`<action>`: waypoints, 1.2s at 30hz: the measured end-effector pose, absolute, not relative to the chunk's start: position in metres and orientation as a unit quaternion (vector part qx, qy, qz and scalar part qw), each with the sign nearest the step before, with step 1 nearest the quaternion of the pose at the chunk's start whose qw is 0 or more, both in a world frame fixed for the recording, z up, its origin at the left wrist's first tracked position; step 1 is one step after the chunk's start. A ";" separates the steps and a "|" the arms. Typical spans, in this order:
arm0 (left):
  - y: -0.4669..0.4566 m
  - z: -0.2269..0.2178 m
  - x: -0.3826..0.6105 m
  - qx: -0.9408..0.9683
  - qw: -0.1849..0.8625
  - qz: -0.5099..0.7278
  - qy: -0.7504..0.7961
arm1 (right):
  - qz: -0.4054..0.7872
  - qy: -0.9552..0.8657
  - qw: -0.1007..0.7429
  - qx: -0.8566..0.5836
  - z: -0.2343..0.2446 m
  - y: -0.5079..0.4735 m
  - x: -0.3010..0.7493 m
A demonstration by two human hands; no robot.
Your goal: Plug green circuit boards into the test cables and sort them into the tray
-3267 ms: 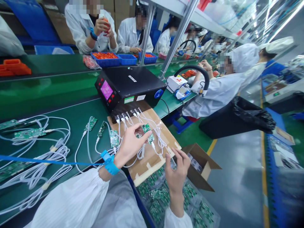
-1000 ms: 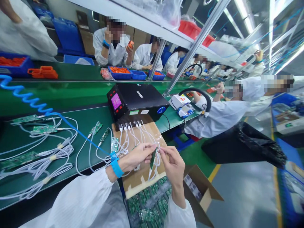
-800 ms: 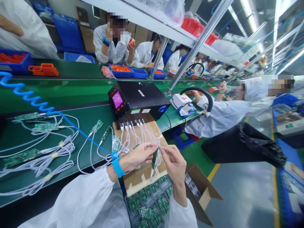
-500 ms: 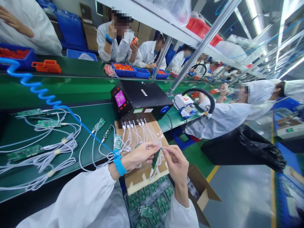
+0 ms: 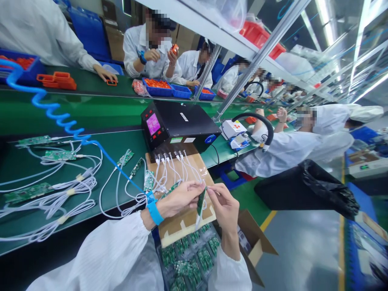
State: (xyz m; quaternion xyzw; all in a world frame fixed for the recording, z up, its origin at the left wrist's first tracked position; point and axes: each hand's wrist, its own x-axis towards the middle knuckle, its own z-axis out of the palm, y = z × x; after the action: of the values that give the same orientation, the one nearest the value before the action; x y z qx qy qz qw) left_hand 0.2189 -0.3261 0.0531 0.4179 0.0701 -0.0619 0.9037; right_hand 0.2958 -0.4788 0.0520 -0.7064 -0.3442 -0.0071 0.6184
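Observation:
My left hand (image 5: 187,197), with a blue strap (image 5: 155,213) on its wrist, is closed on a small green circuit board (image 5: 201,201) held upright on edge. A white cable plug (image 5: 198,221) hangs at the board's lower end. My right hand (image 5: 224,205) is pinched at the board's upper edge; what sits between its fingertips is too small to make out. White cables (image 5: 182,167) run from a black box with a pink screen (image 5: 180,125) down toward my hands. Underneath lies a brown cardboard sheet (image 5: 169,230). Another board (image 5: 170,190) lies partly behind my left wrist.
Several boards with bundled white cables (image 5: 72,192) lie on the green bench (image 5: 106,141) at left. A tray of boards (image 5: 169,270) is below my hands, an open carton (image 5: 257,246) at right. A coiled blue cord (image 5: 57,115) stretches to my wrist strap. Co-workers sit across the line.
Both hands stay at the same spot, and the board has turned slightly more edge-on. Across the line, a co-worker at far left has reached down to an orange frame on the bench.

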 end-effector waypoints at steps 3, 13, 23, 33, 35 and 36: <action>-0.325 0.053 0.220 0.438 0.894 -0.068 0.070 | -0.014 -0.343 0.619 -0.707 0.053 -0.478 0.295; -0.320 0.061 0.218 0.474 0.875 -0.073 0.065 | 0.011 -0.342 0.622 -0.705 0.048 -0.478 0.298; -0.332 0.062 0.224 0.465 0.879 -0.055 0.090 | 0.015 -0.293 0.648 -0.703 0.047 -0.483 0.298; -0.337 0.067 0.220 0.469 0.879 -0.049 0.073 | 0.018 -0.282 0.668 -0.689 0.047 -0.483 0.291; -0.337 0.067 0.220 0.470 0.878 -0.050 0.075 | 0.021 -0.280 0.666 -0.692 0.046 -0.483 0.291; -0.337 0.067 0.220 0.471 0.877 -0.052 0.077 | 0.025 -0.280 0.661 -0.695 0.046 -0.484 0.291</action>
State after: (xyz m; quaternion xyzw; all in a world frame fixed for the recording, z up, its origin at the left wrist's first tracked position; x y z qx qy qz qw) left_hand 0.2202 -0.3368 0.0668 0.4707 0.0768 -0.0524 0.8774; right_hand 0.2913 -0.4836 0.0458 -0.6953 -0.2803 0.0251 0.6613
